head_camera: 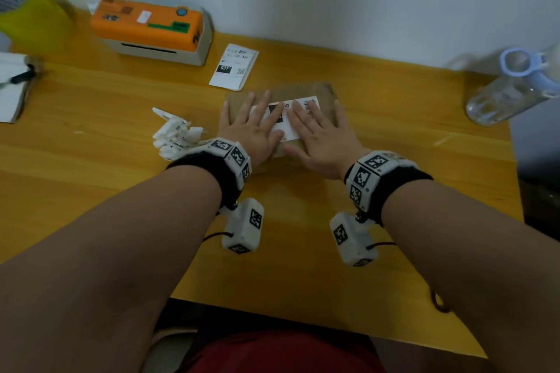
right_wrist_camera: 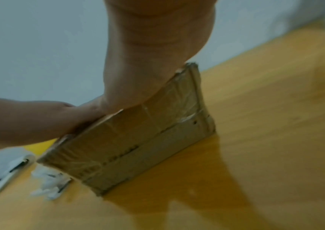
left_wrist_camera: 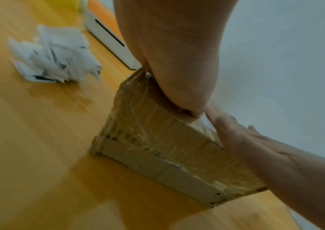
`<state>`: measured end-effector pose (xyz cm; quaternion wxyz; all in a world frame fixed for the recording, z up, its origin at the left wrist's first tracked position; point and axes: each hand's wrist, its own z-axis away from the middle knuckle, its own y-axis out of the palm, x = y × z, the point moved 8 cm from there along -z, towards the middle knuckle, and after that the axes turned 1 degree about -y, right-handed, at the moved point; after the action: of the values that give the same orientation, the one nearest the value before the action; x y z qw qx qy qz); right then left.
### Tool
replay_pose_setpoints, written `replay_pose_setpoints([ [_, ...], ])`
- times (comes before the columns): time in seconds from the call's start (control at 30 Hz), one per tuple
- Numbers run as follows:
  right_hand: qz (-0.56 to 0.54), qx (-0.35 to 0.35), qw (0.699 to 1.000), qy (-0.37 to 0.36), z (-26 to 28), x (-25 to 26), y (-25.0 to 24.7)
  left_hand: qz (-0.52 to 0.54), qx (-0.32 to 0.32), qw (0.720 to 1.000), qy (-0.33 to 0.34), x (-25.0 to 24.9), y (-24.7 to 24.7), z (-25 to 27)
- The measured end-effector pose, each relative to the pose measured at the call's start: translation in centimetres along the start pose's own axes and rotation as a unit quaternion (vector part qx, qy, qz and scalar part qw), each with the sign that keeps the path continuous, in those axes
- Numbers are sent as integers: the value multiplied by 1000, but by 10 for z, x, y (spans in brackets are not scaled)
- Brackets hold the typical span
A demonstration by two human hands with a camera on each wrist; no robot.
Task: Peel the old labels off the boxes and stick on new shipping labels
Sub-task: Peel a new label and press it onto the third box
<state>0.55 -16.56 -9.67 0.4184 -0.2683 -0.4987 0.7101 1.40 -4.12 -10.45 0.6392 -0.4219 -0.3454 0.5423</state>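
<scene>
Both hands, left (head_camera: 253,126) and right (head_camera: 321,133), lie spread flat, pressing the label (head_camera: 283,124) onto the box (head_camera: 325,92), which sits mid-counter (head_camera: 303,251) beside the scraps (head_camera: 174,136).

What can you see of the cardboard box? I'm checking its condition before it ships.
The cardboard box is a low, flat brown carton lying on the yellow wooden table. Its sides are wrapped in wrinkled clear tape, with worn, frayed edges showing the corrugation. A white shipping label with black print lies on its top. The left hand and right hand press flat on it, fingers spread.
</scene>
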Motion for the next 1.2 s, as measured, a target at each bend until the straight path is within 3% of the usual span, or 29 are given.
replay_pose_setpoints([
  [0.2,30,13,999,33,25,-30,-1,-38,45,998,-13,17,-6,10],
  [0.33,33,5,997,74,30,-34,-6,-59,25,997,-33,23,-14,21],
  [0.43,18,-15,999,32,17,-3,-15,-49,-14,998,-23,1,-23,21],
  [0.57,11,20,1000,-4,10,17,-6,-21,17,999,-42,-7,-6,23],
  [0.73,16,7,998,63,36,-40,6,0,55,995,-88,40,5,37],
  [0.8,10,13,996,90,44,-55,6,3,44,994,-98,51,5,44],
  [0.9,-68,12,990,124,45,-56,1,14,-3,998,-63,40,-5,44],
  [1.0,-243,-33,952,183,48,-51,-8,73,-86,993,-31,27,-31,33],
  [1.07,-337,-63,910,232,51,-54,-8,111,-99,989,-30,27,-43,21],
  [1.13,-437,-89,844,298,52,-64,1,128,-83,988,-37,32,-52,7],
  [1.2,-529,-125,753,370,54,-75,12,106,-74,991,-46,36,-62,-2],
])
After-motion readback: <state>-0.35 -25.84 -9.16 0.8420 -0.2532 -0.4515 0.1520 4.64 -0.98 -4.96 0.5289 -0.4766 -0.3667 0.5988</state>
